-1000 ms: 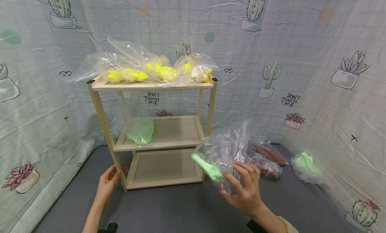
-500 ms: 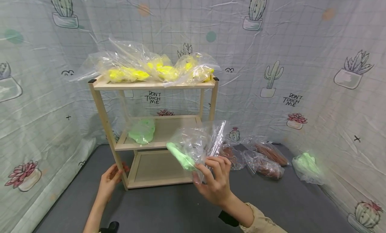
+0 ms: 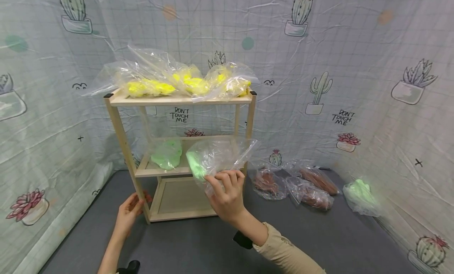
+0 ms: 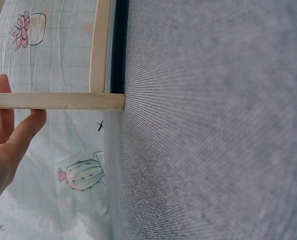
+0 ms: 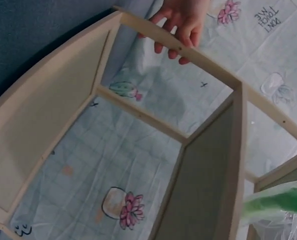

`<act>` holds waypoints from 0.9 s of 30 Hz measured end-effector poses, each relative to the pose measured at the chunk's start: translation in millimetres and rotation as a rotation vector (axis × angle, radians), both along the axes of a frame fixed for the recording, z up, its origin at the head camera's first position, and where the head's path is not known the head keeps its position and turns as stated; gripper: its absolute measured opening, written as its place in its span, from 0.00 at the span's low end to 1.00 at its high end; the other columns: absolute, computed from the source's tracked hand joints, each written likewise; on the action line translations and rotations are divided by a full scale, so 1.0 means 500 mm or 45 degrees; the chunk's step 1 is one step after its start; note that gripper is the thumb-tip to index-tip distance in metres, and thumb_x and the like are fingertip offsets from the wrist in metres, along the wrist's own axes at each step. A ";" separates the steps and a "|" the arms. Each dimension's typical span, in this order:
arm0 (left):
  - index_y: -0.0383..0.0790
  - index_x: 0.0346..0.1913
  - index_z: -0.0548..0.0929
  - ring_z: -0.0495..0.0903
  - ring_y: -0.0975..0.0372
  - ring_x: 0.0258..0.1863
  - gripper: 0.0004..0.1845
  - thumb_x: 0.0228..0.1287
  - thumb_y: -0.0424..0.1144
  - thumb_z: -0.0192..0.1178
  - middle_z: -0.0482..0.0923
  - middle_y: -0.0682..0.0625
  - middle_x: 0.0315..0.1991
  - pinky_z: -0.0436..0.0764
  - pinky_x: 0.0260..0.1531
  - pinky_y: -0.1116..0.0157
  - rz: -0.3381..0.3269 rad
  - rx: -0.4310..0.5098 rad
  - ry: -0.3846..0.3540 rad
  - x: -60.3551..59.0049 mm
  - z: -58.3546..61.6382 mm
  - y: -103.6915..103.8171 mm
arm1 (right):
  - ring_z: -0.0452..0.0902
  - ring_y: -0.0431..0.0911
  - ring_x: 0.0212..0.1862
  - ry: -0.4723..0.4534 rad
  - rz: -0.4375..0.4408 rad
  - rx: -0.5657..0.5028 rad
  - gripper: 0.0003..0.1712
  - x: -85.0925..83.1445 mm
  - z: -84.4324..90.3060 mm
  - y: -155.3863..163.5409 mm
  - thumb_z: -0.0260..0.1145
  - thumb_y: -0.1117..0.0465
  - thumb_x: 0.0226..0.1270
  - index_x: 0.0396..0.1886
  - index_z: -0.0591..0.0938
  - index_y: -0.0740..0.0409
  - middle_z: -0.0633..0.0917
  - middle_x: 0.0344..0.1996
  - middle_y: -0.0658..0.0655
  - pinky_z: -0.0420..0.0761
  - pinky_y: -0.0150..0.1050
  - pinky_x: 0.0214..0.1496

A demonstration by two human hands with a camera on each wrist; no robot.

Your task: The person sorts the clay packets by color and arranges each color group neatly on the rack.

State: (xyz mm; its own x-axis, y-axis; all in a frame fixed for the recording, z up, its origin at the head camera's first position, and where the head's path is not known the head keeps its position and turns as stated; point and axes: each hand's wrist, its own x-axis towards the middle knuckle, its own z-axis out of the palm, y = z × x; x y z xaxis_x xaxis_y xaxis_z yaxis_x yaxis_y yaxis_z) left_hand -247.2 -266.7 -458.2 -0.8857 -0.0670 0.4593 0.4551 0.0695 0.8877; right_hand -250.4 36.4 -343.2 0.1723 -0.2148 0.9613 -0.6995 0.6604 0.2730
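Shelf: pale wood, smooth, matt. Held bag: clear plastic, glossy, crinkled. Tabletop: matt, clothlike. Backdrop: creased sheeting, faint sheen. Sleeve: matt cloth.

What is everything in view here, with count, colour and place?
Three-tier wooden rack: one, pale, on the table.
Bags of yellow pieces: apparently three, clear, overlapping, top tier.
Shelved green bag: one, clear with green contents, middle tier, left.
Raised green bag: one, clear with green contents, before middle tier.
Brown bags: three, clear with brown contents, right of rack.
Far-right green bag: one, clear with green contents.
Table: one, dark grey, beneath.
Cactus-print backdrop: pale, behind and both sides.
Beige sleeve: right arm.
Left hand: one, gripping rack's left front post.
Right hand: one, holding raised bag.
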 end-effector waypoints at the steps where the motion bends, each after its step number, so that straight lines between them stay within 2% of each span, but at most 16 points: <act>1: 0.42 0.51 0.74 0.79 0.74 0.40 0.14 0.66 0.30 0.45 0.80 0.62 0.39 0.77 0.34 0.76 -0.003 0.007 -0.001 0.000 0.000 0.000 | 0.68 0.48 0.31 -0.006 -0.019 0.005 0.16 -0.006 -0.001 -0.005 0.52 0.71 0.42 0.33 0.79 0.56 0.73 0.25 0.53 0.60 0.48 0.40; 3: 0.43 0.51 0.74 0.79 0.74 0.40 0.14 0.66 0.30 0.45 0.80 0.62 0.39 0.77 0.34 0.75 -0.006 0.018 -0.005 0.001 0.000 0.000 | 0.68 0.47 0.31 -0.022 -0.057 0.028 0.19 -0.017 -0.005 -0.013 0.50 0.73 0.41 0.33 0.79 0.55 0.73 0.25 0.52 0.61 0.47 0.40; 7: 0.43 0.50 0.74 0.79 0.73 0.40 0.14 0.66 0.29 0.45 0.80 0.63 0.39 0.77 0.34 0.75 -0.008 0.020 -0.008 0.000 0.000 0.000 | 0.71 0.45 0.32 -0.055 -0.137 0.079 0.13 -0.037 -0.011 -0.026 0.53 0.71 0.52 0.31 0.80 0.52 0.76 0.26 0.51 0.65 0.46 0.42; 12: 0.39 0.50 0.74 0.79 0.73 0.40 0.13 0.66 0.30 0.45 0.80 0.63 0.39 0.77 0.34 0.75 -0.004 0.013 -0.003 0.002 0.002 -0.001 | 0.75 0.44 0.34 -0.074 -0.221 0.115 0.08 -0.058 -0.015 -0.039 0.59 0.67 0.56 0.30 0.80 0.50 0.79 0.27 0.50 0.68 0.44 0.42; 18: 0.41 0.50 0.74 0.79 0.74 0.40 0.13 0.66 0.30 0.45 0.80 0.62 0.39 0.77 0.34 0.75 -0.013 0.020 0.003 0.002 0.002 -0.002 | 0.73 0.44 0.33 -0.105 -0.343 0.182 0.09 -0.076 -0.017 -0.052 0.55 0.67 0.61 0.33 0.80 0.49 0.78 0.29 0.50 0.70 0.41 0.40; 21: 0.42 0.51 0.74 0.79 0.74 0.40 0.13 0.66 0.30 0.45 0.80 0.63 0.39 0.77 0.34 0.75 -0.006 0.011 -0.007 0.002 0.003 0.000 | 0.74 0.45 0.36 -0.192 -0.383 0.242 0.10 -0.080 -0.015 -0.059 0.57 0.64 0.57 0.36 0.79 0.48 0.79 0.33 0.51 0.71 0.42 0.41; 24: 0.42 0.52 0.74 0.79 0.74 0.40 0.14 0.66 0.31 0.45 0.80 0.63 0.39 0.77 0.34 0.75 0.002 -0.005 -0.018 0.001 0.003 -0.001 | 0.74 0.45 0.40 -0.316 -0.411 0.317 0.14 -0.081 -0.014 -0.065 0.59 0.59 0.52 0.41 0.79 0.48 0.79 0.38 0.52 0.70 0.43 0.43; 27: 0.41 0.52 0.73 0.79 0.74 0.40 0.14 0.66 0.31 0.45 0.80 0.63 0.39 0.77 0.34 0.76 0.004 -0.016 -0.019 0.000 0.002 -0.001 | 0.74 0.45 0.43 -0.400 -0.471 0.382 0.17 -0.081 -0.014 -0.067 0.59 0.52 0.53 0.45 0.78 0.47 0.78 0.41 0.52 0.69 0.43 0.44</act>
